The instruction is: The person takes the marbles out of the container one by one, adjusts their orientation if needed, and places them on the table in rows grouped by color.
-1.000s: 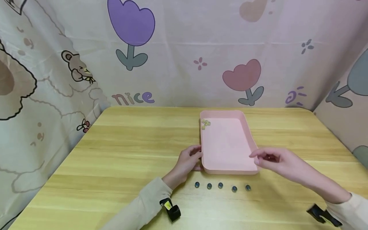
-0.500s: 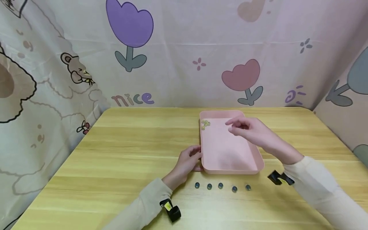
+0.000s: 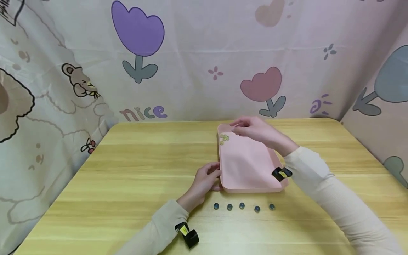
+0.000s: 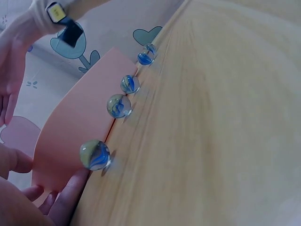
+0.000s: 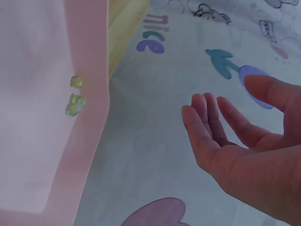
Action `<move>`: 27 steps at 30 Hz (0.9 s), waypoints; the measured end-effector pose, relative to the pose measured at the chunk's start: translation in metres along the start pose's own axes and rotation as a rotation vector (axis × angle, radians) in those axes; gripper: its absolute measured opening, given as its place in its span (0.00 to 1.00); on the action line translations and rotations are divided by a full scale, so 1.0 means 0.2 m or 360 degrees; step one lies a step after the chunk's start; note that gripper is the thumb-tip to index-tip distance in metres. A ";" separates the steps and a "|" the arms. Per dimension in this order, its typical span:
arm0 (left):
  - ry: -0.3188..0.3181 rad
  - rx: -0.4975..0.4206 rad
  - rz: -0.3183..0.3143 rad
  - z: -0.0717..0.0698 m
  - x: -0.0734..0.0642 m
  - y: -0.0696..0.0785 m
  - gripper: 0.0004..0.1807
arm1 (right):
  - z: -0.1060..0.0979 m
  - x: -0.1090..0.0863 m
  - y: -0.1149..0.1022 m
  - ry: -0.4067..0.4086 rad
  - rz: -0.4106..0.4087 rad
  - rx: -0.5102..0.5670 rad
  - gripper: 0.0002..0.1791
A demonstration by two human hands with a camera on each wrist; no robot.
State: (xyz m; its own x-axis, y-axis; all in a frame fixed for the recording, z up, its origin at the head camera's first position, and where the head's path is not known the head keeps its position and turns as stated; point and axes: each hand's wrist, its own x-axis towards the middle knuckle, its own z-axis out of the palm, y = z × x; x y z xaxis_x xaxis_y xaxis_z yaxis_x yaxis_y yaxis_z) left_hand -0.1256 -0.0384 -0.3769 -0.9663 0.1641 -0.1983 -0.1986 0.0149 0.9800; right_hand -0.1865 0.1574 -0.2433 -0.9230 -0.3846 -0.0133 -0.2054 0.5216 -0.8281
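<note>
A pink tray (image 3: 248, 166) lies on the wooden table, with several small yellow-green glass marbles (image 3: 224, 137) in its back left corner. My left hand (image 3: 202, 182) holds the tray by its left side near the front, and in the left wrist view its fingers (image 4: 70, 197) touch the outer wall. Above the back of the tray is my right hand (image 3: 255, 131), its fingers loosely bent and nothing between them, as the right wrist view also shows. In front of the tray, several blue-swirled clear marbles (image 3: 242, 205) form a loose row.
The wooden table (image 3: 143, 163) extends left of the tray. A patterned cloth (image 3: 191, 85) with printed flowers hangs behind the table and along its sides. Black wrist cameras (image 3: 187, 234) are strapped to both sleeves.
My right hand has moved from the tray's front right side, left and away from me, to above its back end. The left hand stays at the tray; the marbles lie as before.
</note>
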 end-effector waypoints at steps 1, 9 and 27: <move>0.0005 0.0003 -0.0008 0.00 0.00 0.00 0.22 | 0.01 0.02 0.01 -0.0003 0.0009 0.0020 0.20; 0.0020 0.0006 -0.0002 0.00 0.00 -0.01 0.22 | 0.06 0.17 0.05 0.0011 0.0105 0.0133 0.18; -0.0010 0.0010 0.0028 0.00 -0.03 0.00 0.23 | 0.11 0.32 0.29 -0.0138 0.0081 0.0431 0.21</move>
State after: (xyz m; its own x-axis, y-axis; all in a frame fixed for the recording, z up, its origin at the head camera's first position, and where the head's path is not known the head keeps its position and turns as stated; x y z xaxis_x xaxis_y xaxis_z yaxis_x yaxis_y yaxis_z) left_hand -0.1209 -0.0402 -0.3752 -0.9686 0.1706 -0.1811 -0.1807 0.0180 0.9834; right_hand -0.2498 0.1468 -0.3032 -0.8962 -0.4330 -0.0970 -0.0542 0.3238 -0.9446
